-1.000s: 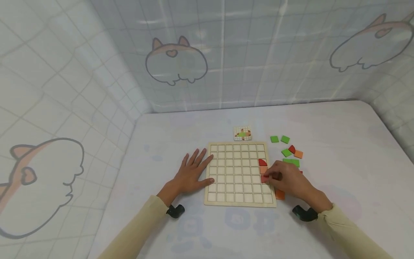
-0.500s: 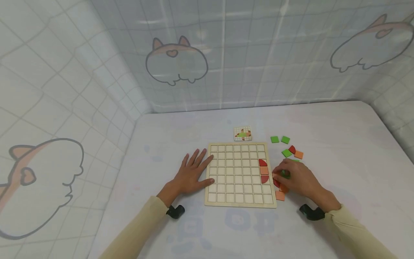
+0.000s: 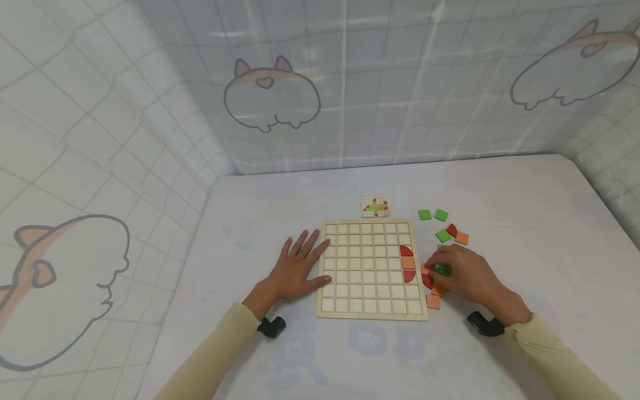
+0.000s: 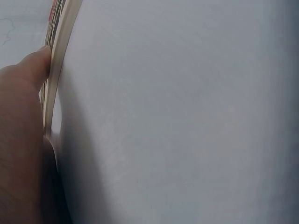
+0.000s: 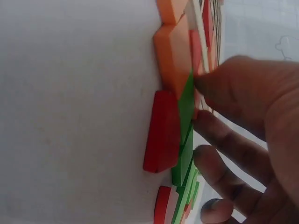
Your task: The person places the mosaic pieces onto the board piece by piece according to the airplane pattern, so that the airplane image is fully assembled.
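Observation:
My left hand [image 3: 295,275] lies spread at the left edge of the wooden grid board [image 3: 372,318], thumb and a fingertip on its rim. At the board's right side, an orange square [image 3: 408,263] sits between an upper red quarter-circle [image 3: 406,251] and a lower red quarter-circle [image 3: 409,276]. My right hand [image 3: 462,272] hovers low over loose tiles beside the board, fingers bent. In the right wrist view its thumb [image 5: 210,86] and fingertips are apart, close to or touching the tiles. A loose orange square [image 3: 425,269] shows at those fingertips; the hand hides several pieces.
A small pattern card [image 3: 374,206] lies beyond the board. Several green squares, including one green tile [image 3: 424,215], lie at the far right with a red quarter-circle [image 3: 451,230] and an orange square [image 3: 462,238]. Another orange square [image 3: 433,301] lies near the board's lower right.
My right hand has let go of the lower red quarter-circle in its cell and moved right to the loose tiles, shifting slightly further right since. The left hand has stayed put.

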Available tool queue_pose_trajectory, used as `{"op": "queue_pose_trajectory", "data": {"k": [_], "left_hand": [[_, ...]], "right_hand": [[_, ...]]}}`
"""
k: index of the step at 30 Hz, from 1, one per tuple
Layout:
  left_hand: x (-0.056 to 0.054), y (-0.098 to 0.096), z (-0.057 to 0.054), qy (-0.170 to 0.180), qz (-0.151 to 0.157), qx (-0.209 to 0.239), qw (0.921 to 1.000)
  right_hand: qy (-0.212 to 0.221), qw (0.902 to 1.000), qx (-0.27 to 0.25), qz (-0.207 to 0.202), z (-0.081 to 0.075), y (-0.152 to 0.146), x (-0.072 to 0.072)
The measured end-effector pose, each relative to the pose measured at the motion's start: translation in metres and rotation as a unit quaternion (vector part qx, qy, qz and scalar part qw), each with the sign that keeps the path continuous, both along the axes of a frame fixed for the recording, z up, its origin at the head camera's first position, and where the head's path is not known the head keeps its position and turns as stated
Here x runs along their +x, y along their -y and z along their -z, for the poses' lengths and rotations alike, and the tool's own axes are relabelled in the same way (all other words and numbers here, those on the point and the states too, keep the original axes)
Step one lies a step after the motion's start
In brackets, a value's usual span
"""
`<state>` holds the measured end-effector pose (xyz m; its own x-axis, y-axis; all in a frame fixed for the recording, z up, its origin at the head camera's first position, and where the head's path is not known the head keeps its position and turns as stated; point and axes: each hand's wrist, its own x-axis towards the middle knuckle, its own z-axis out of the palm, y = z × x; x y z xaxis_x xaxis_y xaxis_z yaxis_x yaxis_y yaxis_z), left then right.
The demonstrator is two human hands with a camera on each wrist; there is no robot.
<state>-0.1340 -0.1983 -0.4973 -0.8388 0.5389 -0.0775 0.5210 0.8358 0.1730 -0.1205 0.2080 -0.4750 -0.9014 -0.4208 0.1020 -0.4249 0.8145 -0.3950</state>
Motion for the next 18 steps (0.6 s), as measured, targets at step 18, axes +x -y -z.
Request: {"op": "queue_pose_trajectory", "data": {"k": [18], "left_hand": [[0.001, 0.000, -0.003, 0.012, -0.006, -0.002, 0.9999]], "right_hand": [[-0.118, 0.9916, -0.002, -0.053, 0.000, 0.002, -0.013]]}}
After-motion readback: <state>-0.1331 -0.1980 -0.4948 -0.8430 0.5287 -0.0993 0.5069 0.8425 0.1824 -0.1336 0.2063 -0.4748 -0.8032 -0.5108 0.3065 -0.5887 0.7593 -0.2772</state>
